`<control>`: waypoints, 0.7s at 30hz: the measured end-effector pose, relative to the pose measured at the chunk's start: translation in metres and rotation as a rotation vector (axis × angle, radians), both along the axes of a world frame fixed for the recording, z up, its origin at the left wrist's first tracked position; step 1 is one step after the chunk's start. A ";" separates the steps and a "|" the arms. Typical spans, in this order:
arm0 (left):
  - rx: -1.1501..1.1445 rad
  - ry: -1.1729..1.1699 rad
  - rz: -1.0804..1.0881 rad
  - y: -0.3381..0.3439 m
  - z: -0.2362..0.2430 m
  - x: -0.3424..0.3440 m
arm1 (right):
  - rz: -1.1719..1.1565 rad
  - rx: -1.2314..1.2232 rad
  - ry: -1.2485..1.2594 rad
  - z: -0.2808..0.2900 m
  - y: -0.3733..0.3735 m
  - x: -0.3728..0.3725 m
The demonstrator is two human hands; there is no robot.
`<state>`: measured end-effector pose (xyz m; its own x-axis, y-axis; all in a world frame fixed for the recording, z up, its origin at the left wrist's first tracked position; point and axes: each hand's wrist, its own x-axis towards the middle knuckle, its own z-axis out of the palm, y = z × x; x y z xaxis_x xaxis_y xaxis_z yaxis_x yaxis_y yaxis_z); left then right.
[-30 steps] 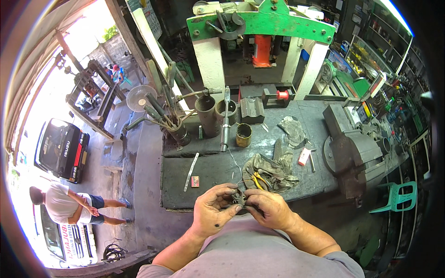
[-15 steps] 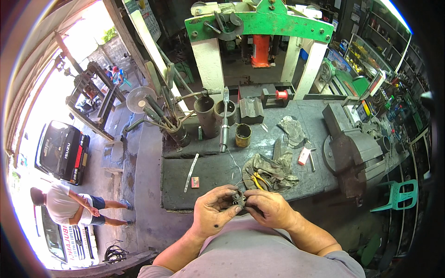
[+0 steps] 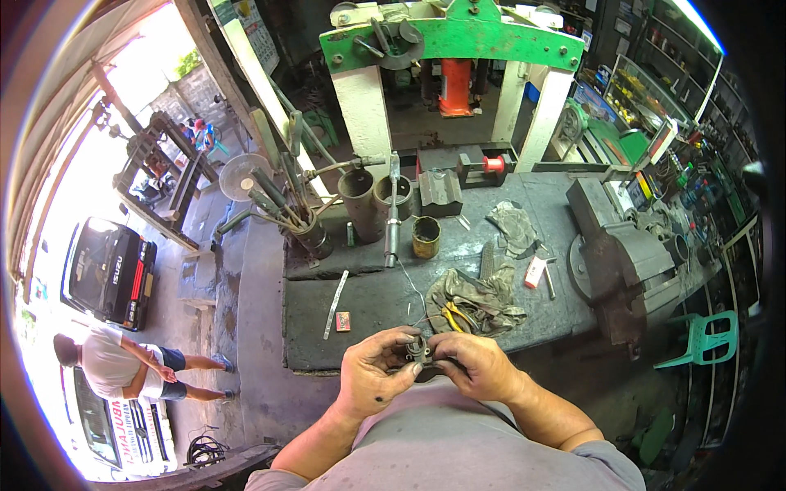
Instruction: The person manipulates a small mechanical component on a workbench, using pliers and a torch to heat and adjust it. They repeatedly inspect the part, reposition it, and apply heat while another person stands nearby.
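Note:
Close to my body, at the near edge of the bench, a small dark metal part (image 3: pixel 418 351) with little ring-shaped lugs sits between my hands. My left hand (image 3: pixel 375 374) grips it from the left, thumb below and fingers above. From the other side, my right hand (image 3: pixel 479 366) pinches at its right edge with thumb and fingertips. A thin wire (image 3: pixel 419 293) runs down the bench toward the part; whether it joins it I cannot tell. Just beyond my right hand, yellow-handled pliers (image 3: pixel 453 317) lie on a crumpled dirty rag (image 3: pixel 488 301).
A long metal tool (image 3: pixel 393 237) lies toward the bench's back, beside a grimy tin (image 3: pixel 426 237) and metal tubes (image 3: pixel 358 200). Left are a matchbox (image 3: pixel 343 322) and a pale strip (image 3: pixel 335 304). A large vise (image 3: pixel 610 254) stands right. A person (image 3: pixel 110 360) stands far left.
The view has shifted slightly. The part shows a little more between my fingers, which have moved only slightly; both hands keep their hold.

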<state>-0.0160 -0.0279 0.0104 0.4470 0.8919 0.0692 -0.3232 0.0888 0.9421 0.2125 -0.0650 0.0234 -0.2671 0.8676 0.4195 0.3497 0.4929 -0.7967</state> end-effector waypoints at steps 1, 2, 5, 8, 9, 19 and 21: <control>0.003 0.000 -0.005 0.000 0.000 0.000 | -0.011 -0.015 0.032 -0.001 0.000 -0.001; 0.006 0.000 -0.009 0.000 -0.001 0.001 | -0.020 -0.039 0.071 -0.001 0.000 -0.002; -0.077 0.028 -0.038 0.002 -0.001 0.000 | -0.091 0.000 0.045 -0.004 0.000 -0.005; -0.024 0.018 -0.038 0.003 -0.001 0.002 | -0.168 -0.024 0.044 -0.006 -0.003 -0.009; 0.001 0.034 -0.031 0.003 -0.002 0.002 | -0.175 -0.104 0.063 -0.006 -0.004 -0.009; 0.208 0.142 0.055 0.007 -0.005 0.018 | -0.183 -0.669 0.647 -0.013 -0.003 -0.021; 0.243 0.163 0.079 0.007 -0.007 0.019 | -0.183 -0.674 0.640 -0.013 -0.003 -0.020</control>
